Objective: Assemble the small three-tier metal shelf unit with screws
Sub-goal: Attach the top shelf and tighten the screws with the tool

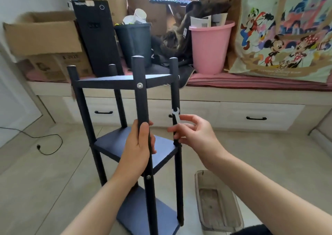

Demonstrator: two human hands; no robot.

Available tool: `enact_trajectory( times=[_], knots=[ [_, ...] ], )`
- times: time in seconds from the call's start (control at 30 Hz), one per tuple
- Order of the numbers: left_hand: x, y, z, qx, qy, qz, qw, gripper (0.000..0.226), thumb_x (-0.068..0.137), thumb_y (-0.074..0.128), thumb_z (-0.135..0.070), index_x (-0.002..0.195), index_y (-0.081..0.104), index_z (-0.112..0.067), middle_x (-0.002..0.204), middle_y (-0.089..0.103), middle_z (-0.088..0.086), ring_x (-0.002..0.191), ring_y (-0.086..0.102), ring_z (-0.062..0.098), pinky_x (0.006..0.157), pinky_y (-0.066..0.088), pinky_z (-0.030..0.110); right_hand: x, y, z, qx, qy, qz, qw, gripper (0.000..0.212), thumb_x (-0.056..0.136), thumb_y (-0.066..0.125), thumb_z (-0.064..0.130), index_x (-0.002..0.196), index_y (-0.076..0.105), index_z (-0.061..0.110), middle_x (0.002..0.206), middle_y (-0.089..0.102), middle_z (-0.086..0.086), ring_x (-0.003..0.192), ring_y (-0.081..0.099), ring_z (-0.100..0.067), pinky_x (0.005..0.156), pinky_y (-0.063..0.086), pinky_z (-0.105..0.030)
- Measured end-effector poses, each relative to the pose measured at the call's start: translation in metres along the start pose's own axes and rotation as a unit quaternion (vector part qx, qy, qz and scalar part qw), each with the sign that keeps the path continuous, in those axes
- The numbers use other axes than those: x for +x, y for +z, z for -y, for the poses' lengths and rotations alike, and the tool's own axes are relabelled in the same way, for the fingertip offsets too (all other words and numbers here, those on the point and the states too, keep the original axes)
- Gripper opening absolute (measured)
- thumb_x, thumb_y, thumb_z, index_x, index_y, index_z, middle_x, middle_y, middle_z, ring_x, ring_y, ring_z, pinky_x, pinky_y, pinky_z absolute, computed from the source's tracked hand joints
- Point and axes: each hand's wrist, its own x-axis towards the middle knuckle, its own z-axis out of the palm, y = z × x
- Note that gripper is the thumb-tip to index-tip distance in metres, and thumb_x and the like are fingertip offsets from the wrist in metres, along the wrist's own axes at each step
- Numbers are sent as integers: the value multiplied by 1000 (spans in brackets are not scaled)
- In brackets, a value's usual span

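Pale tiled floor (269, 154) with a black cable (48, 143) at left. Low window bench (233, 94) with black-handled drawers (255, 117), pink mat on top, crowded with cardboard boxes (41, 33), pink bucket (210, 46), dark bin (133, 42), cartoon tote bag (287, 28). Daylight.

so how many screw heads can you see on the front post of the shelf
2. One screw head sits at the top tier, above the left hand gripping the front post; the other is at the middle tier, below that hand. Any lower one is not visible.

The shelf unit (125, 81) is dark navy, its screws (139, 85) silver, the wrench (176, 114) white, the bucket (210, 48) pink.
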Motion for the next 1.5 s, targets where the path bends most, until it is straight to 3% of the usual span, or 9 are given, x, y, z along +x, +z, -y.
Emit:
enact_trajectory(
  times=[0.13,0.27,0.53,0.83,0.93,1.07,1.13,1.27,1.5],
  knots=[
    [1,-7,-9,-1,5,-28,1000,50,88,30,-65,97,52,-21,62,46,5,57,44,19,58,44,18,6,13,14,16,-20,9,1000,9,96,63,17,101,68,13,89,77,0,67,64,-7,65,54,-20],
    [1,1,-16,-38,13,-39,998,45,102,36,-42,87,49,-1,57,44,10,54,39,22,50,40,20,19,24,24,-2,-44,3,999,12,94,62,13,94,73,9,80,76,-4,62,60,-7,61,51,-18],
    [5,2,-25,-52,40,-23,998,43,94,39,-53,77,48,-14,49,44,4,43,42,18,48,43,35,27,36,20,-46,-79,-3,996,6,98,59,19,96,63,15,73,75,4,53,56,-2,53,46,-13],
    [14,-3,-21,-130,-16,-18,991,49,88,48,-63,91,58,-16,54,48,2,47,47,14,47,48,25,30,33,18,-101,-193,-17,976,6,96,61,13,90,62,15,70,74,4,56,60,0,58,46,-13],
    [24,-10,-19,-148,-62,-23,987,41,96,48,-59,95,61,-20,57,49,1,50,48,14,50,50,27,30,36,22,-129,-214,-13,968,9,96,63,16,88,67,15,68,74,6,54,58,-2,56,48,-21],
    [27,-18,-15,-144,-73,-56,985,45,94,46,-62,94,57,-18,53,47,-2,46,46,14,45,45,25,33,43,23,-132,-211,-41,968,13,95,62,19,83,67,18,64,72,7,53,54,-27,58,51,-42],
    [24,-19,-13,-143,-65,-70,985,49,89,46,-66,92,55,-18,52,46,-2,44,45,13,43,44,25,34,45,20,-146,-203,-43,967,13,95,62,18,84,68,16,65,72,7,53,56,-24,61,52,-44],
    [17,-17,-13,-141,-44,-78,986,52,84,47,-69,90,54,-18,52,47,-1,43,46,14,42,43,24,36,45,17,-176,-201,-34,963,11,97,61,17,89,69,18,71,73,10,60,62,-22,62,54,-39],
    [10,-10,-18,-128,-3,-53,990,54,88,46,-63,90,53,-10,53,45,3,44,44,16,42,43,26,40,44,21,-171,-210,-31,962,9,95,63,15,91,71,17,72,75,10,67,67,1,69,53,-21]
  ],
)
